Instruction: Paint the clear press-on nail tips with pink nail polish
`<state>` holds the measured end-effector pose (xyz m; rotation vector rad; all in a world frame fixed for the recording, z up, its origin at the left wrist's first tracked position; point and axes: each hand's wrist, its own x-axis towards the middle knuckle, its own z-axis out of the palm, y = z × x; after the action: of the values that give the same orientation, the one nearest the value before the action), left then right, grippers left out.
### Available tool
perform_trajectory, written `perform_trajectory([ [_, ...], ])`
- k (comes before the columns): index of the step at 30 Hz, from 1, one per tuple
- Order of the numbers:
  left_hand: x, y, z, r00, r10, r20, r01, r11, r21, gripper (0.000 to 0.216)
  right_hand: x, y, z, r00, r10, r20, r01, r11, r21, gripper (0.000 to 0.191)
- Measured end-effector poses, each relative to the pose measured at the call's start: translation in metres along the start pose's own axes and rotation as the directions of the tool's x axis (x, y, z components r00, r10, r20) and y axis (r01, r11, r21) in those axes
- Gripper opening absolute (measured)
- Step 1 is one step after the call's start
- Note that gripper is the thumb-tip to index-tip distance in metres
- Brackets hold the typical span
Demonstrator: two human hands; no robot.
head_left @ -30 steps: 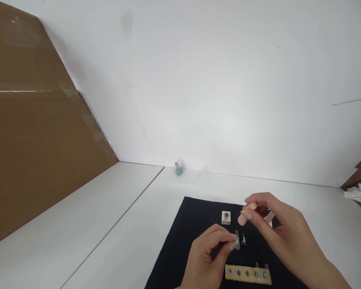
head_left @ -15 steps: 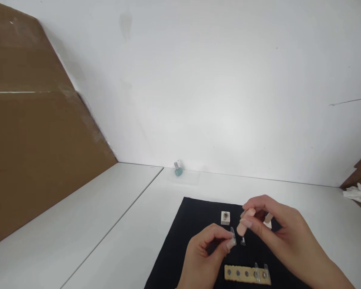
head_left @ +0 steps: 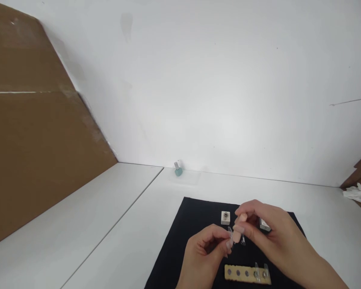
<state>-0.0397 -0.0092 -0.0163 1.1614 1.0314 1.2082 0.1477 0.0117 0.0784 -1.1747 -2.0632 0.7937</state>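
Observation:
My left hand [head_left: 204, 251] pinches a clear nail tip [head_left: 230, 232] between thumb and fingers. My right hand [head_left: 267, 233] grips a small peach-coloured stick with a rounded end [head_left: 237, 236]; its lower end is at the nail tip, and I cannot tell if they touch. Just right of the stick, another small clear piece [head_left: 243, 240] shows against the black mat [head_left: 180, 241]. Below the hands lies a tan strip [head_left: 242, 273] with several dark round spots. Two clear nail tips [head_left: 261, 271] stand up at its right end.
A white cube with a metal ring on top [head_left: 225, 218] sits on the mat. A white box [head_left: 264, 224] is partly hidden behind my right hand. By the wall is a teal object with a grey stem [head_left: 178, 170]. Crumpled white tissue [head_left: 355, 193] lies far right; brown board [head_left: 48, 120] rises left.
My right hand has moved left and slightly down, bringing the peach stick to the nail tip. My left hand has barely moved. More of the white box now shows.

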Motion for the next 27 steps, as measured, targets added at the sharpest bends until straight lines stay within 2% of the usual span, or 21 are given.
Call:
perform_trajectory([
  [4,-0.001,0.000,-0.001,1.000,0.026,0.003,-0.026,1.000,0.007,0.008,0.000,-0.002,-0.002,0.996,-0.002,-0.086,0.005,0.999,0.039,0.011],
  [9,-0.001,-0.004,0.000,0.993,0.115,0.007,-0.116,0.991,0.068,0.011,0.000,0.000,-0.005,0.997,-0.060,-0.039,0.061,0.998,0.005,0.009],
  [12,-0.001,-0.006,0.000,0.980,0.197,-0.002,-0.195,0.970,0.147,0.011,0.000,0.005,-0.007,0.990,-0.046,-0.136,0.036,0.997,-0.069,0.009],
  [15,-0.003,-0.004,-0.001,0.926,0.374,0.052,-0.373,0.888,0.269,0.015,-0.002,0.005,-0.009,0.968,-0.002,-0.251,-0.004,1.000,-0.027,0.006],
  [18,-0.003,-0.004,-0.002,0.841,0.524,0.138,-0.535,0.766,0.356,0.024,-0.003,0.000,-0.008,0.986,-0.001,-0.169,0.010,0.999,0.051,0.008],
  [20,-0.003,-0.005,-0.002,0.805,0.569,0.169,-0.584,0.708,0.397,0.028,-0.002,-0.002,-0.007,0.997,-0.015,-0.072,0.020,0.997,0.070,0.007],
  [21,-0.003,-0.006,-0.002,0.794,0.581,0.181,-0.597,0.688,0.414,0.029,-0.001,-0.002,-0.006,0.998,-0.013,-0.060,0.017,0.998,0.065,0.007],
  [25,-0.004,-0.012,-0.001,0.758,0.618,0.209,-0.636,0.629,0.447,0.032,0.000,0.001,-0.007,0.969,0.018,-0.247,-0.017,1.000,0.004,0.008],
  [27,-0.005,-0.015,0.001,0.748,0.631,0.205,-0.644,0.618,0.451,0.031,0.000,0.000,-0.008,0.973,0.013,-0.230,-0.009,1.000,0.019,0.009],
])
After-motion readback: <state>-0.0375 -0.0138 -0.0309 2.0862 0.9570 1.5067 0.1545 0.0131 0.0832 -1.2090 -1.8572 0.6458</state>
